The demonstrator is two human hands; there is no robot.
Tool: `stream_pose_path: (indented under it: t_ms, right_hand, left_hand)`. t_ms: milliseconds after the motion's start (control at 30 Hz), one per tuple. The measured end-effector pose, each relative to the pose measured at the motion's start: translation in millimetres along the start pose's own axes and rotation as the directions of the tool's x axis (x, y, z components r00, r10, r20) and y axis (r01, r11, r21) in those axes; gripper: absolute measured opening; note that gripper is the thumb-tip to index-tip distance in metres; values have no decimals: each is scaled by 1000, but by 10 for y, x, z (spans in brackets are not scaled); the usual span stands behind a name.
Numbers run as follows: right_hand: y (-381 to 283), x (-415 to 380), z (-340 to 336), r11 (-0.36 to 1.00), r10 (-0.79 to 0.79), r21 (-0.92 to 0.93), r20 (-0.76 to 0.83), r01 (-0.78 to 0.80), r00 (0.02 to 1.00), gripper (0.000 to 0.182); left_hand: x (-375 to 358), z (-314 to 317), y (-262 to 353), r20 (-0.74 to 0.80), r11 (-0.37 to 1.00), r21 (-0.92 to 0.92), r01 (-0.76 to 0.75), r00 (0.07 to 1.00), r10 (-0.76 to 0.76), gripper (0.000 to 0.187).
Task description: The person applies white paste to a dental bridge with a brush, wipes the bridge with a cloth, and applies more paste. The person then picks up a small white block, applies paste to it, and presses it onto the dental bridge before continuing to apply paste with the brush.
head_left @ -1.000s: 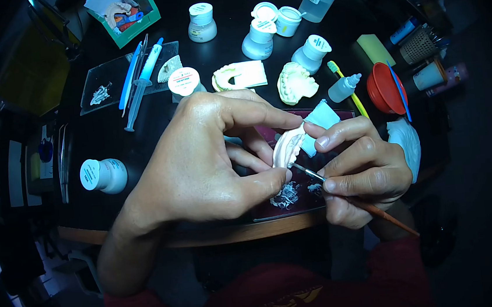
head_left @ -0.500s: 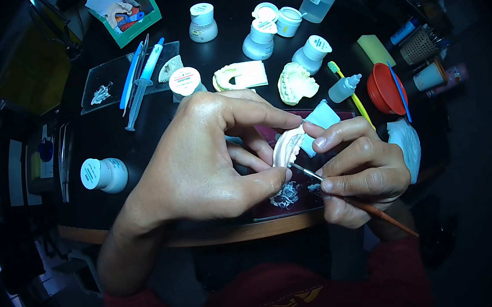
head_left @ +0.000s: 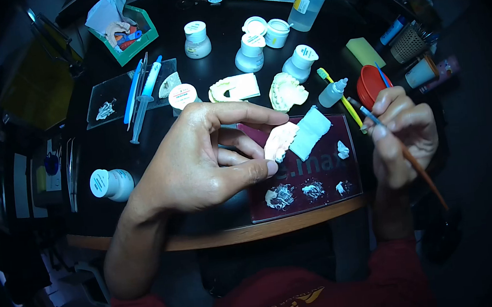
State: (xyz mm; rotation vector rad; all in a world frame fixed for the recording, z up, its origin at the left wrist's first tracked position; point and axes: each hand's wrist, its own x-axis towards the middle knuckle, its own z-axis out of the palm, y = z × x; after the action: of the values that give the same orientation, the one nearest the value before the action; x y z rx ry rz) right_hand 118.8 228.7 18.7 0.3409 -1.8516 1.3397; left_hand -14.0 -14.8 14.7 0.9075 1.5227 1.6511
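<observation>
The left hand (head_left: 199, 157) pinches the dental cast (head_left: 279, 140) above the dark mixing slab (head_left: 320, 202), while the right hand (head_left: 402, 134) grips the fine brush (head_left: 400, 149) beside the red cup (head_left: 369, 87), so coating seems mid-way, with paste dabs (head_left: 281, 196) unused.

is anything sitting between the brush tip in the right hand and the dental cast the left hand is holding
Nothing visible blocks it. The thin wooden-handled brush in the right hand is off to the right of the pale plaster dental cast, pinched in the left hand; only open space above the dark red mixing slab lies between.
</observation>
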Motion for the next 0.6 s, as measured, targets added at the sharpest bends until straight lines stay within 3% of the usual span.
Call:
stream_pose_path:
  t_ms: [33, 133, 233, 300, 433, 467, 567, 600]
  right_hand:
    - [33, 78, -191, 995, 1, -95, -35, -4, 999, 11]
    - [29, 217, -566, 820, 267, -479, -167, -315, 949, 9]
    - [182, 315, -974, 647, 376, -633, -220, -425, 900, 11]
    - [274, 322, -1178, 558, 389, -736, -176, -383, 904, 13]
    - [444, 277, -1305, 387, 444, -846, -178, -367, 878, 13]
    - [458, 276, -1291, 372, 493, -825, -212, -425, 844, 15]
    - [525, 238, -1295, 308, 487, -868, -208, -389, 848, 15]
    - [518, 226, -1298, 352, 487, -842, -208, -409, 848, 14]
  left_hand:
    - [-4, -2, 4, 6, 997, -71, 18, 1000, -17, 46]
    - [17, -31, 32, 53, 993, -116, 14, 999, -8, 52]
    - [27, -39, 9, 84, 981, -196, 7, 996, 10, 56]
    - [31, -35, -3, 96, 967, -253, 10, 995, 15, 57]
    - [30, -39, 0, 101, 952, -303, 46, 995, -16, 58]
    - [34, -44, -7, 97, 952, -303, 44, 995, -15, 58]
    - [49, -52, -32, 68, 966, -259, -18, 997, 36, 55]
    - [56, -67, -54, 67, 966, -256, -34, 996, 53, 55]
